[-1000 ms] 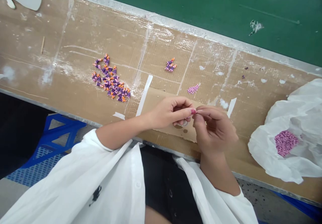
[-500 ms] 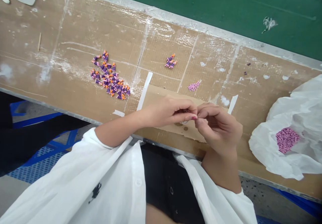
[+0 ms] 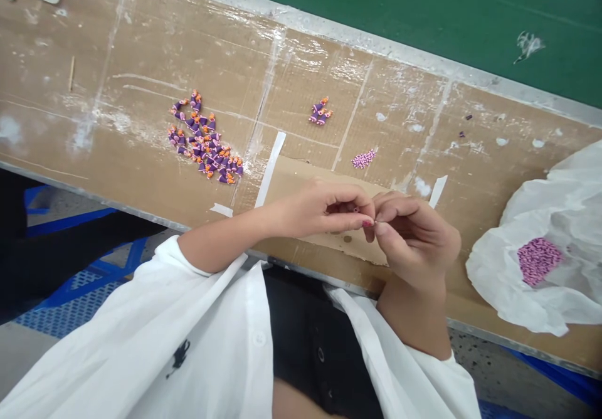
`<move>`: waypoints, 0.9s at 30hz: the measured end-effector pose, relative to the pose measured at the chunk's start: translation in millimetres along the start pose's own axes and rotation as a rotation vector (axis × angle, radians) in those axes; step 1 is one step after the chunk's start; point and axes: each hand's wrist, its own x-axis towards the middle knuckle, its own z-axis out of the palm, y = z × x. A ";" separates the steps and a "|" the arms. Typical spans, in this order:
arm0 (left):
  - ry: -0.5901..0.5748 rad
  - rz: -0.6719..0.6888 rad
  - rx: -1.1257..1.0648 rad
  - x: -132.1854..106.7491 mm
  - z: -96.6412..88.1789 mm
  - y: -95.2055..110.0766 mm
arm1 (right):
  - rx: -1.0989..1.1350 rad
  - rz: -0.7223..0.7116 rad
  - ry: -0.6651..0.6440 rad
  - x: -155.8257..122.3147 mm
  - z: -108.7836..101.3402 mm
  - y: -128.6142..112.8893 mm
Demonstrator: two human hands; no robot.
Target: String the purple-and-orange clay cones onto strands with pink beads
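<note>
My left hand (image 3: 333, 209) and my right hand (image 3: 414, 231) meet fingertip to fingertip above a taped cardboard sheet (image 3: 296, 177). Both are pinched closed. Whatever sits between the fingertips is tiny and mostly covered; a speck of pink shows by the left fingers. Just beyond the hands lies a small heap of pink beads or grains (image 3: 364, 159). Farther up is a little group of purple figures with orange tops and pink trim (image 3: 320, 111). A larger cluster of the same figures (image 3: 207, 146) spreads to the left.
Crumpled white paper (image 3: 498, 268) on the right holds a pile of pink pieces (image 3: 538, 260). Two dark bits (image 3: 461, 134) lie at the right. A thin wooden stick (image 3: 71, 74) rests at the left. Past the table's far edge is a green surface (image 3: 423, 5).
My joined hands have shifted slightly to the right. The right thumb and fingers have drawn back a little, and the left fingers show a slightly wider gap behind the pinch.
</note>
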 end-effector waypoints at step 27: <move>0.333 0.087 -0.119 4.6 -6.7 -13.4 | -0.612 0.086 -0.291 -0.4 -28.8 -14.7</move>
